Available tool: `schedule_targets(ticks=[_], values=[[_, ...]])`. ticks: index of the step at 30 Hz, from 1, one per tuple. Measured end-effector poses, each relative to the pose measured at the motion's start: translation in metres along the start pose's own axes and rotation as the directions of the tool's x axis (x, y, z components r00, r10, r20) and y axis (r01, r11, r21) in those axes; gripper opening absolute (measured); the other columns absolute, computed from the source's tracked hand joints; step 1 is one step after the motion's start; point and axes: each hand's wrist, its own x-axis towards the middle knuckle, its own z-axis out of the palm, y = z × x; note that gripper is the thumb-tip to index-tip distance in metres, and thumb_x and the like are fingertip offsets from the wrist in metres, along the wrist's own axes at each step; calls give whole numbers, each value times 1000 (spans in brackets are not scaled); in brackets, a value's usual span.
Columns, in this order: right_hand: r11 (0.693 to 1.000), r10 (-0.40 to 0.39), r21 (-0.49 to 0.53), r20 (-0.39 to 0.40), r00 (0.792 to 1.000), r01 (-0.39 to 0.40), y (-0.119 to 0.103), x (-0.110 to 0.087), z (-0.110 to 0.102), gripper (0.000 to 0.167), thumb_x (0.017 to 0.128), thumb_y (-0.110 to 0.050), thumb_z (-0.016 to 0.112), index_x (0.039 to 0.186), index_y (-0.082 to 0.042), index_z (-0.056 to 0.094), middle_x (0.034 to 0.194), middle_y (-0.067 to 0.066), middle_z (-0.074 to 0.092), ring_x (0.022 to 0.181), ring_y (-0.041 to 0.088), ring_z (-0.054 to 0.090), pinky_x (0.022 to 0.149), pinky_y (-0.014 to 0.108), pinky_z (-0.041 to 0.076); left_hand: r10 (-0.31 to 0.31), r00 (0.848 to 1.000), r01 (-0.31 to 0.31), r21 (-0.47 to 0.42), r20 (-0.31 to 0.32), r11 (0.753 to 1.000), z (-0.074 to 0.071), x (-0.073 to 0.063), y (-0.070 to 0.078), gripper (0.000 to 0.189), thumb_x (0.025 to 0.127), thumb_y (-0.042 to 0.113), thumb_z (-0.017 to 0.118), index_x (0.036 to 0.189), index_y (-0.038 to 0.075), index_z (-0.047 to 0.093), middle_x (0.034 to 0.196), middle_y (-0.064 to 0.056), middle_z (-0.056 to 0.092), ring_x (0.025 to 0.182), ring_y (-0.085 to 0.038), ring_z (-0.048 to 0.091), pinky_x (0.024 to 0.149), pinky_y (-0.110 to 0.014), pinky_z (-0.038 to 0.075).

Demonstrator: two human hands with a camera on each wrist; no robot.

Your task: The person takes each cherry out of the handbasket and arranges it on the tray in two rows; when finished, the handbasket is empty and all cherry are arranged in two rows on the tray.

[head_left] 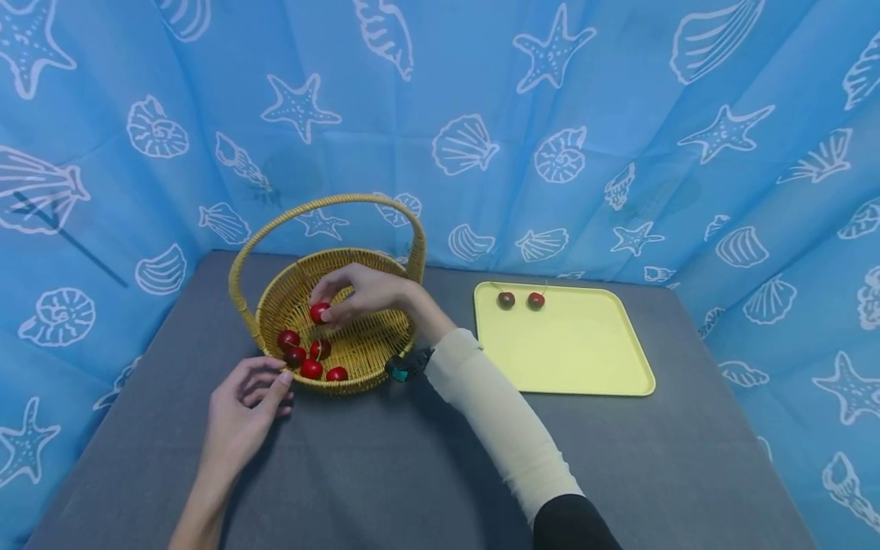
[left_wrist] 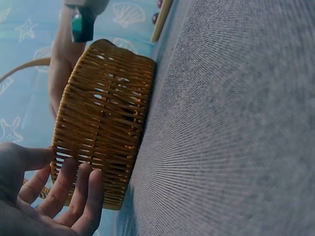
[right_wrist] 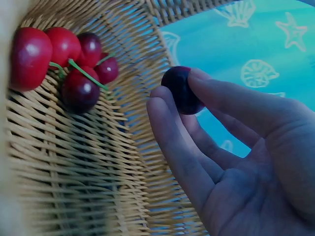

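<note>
My right hand [head_left: 364,294] is inside a woven basket [head_left: 367,347] with a tall arched handle. Its thumb and fingertips pinch a dark red cherry [right_wrist: 179,91] above the basket's floor. Several more cherries [head_left: 312,370] lie together along the near left side, some with green stems [right_wrist: 87,74] in the right wrist view. At the near left rim, my left hand [head_left: 244,412] holds the basket's edge. In the left wrist view its curled fingers [left_wrist: 74,196] lie against the outer weave.
A yellow tray [head_left: 571,344] lies to the right of the basket, with two cherries [head_left: 521,301] near its far left corner. Grey cloth [head_left: 385,473] covers the table. Behind and at the sides hangs a blue curtain [head_left: 481,214] printed with seashells and starfish.
</note>
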Motion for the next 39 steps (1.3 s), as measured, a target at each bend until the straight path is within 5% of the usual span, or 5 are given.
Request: schedule_targets(ticks=[14, 25, 32, 36, 39], values=[[992, -126, -31, -6, 992, 126, -15, -83, -34, 29, 101, -2, 75, 129, -1, 70, 128, 14, 72, 103, 35, 81, 97, 50, 69, 6, 1000, -6, -4, -3, 1000, -1, 0, 0, 29, 108, 24, 70, 131, 6, 63, 105, -15, 79, 83, -11, 78, 71, -24, 69], [995, -62, -87, -156, 986, 49, -17, -161, -57, 30, 99, -8, 79, 128, -7, 72, 116, 10, 80, 98, 27, 80, 89, 33, 67, 2, 1000, -2, -10, 1, 1000, 0, 0, -1, 30, 108, 23, 70, 132, 6, 63, 106, -14, 79, 84, -11, 78, 72, -25, 70], [990, 63, -108, -248, 967, -92, -5, -209, -72, 29, 102, -16, 77, 129, -14, 71, 89, 8, 78, 70, 14, 59, 48, 25, 29, -18, 1000, 18, -13, -7, 1000, 1, 1, 1, 29, 107, 23, 71, 130, 8, 64, 104, -14, 80, 83, -11, 79, 72, -25, 70], [987, 84, -104, -298, 951, -119, 6, -234, -82, 27, 103, -16, 77, 129, -15, 71, 91, 13, 77, 71, 15, 58, 49, 25, 33, -26, 1000, 26, -9, -10, 1000, 1, 1, 1, 30, 107, 24, 72, 131, 8, 64, 105, -13, 80, 83, -10, 78, 72, -25, 70], [989, 46, -120, -329, 943, -90, 17, -249, -90, 27, 102, -12, 76, 129, -10, 72, 105, 19, 80, 80, 18, 69, 58, 29, 52, -17, 1000, 16, -14, -11, 1000, 0, 1, 0, 29, 107, 23, 72, 130, 7, 64, 105, -12, 80, 84, -10, 78, 72, -26, 70]])
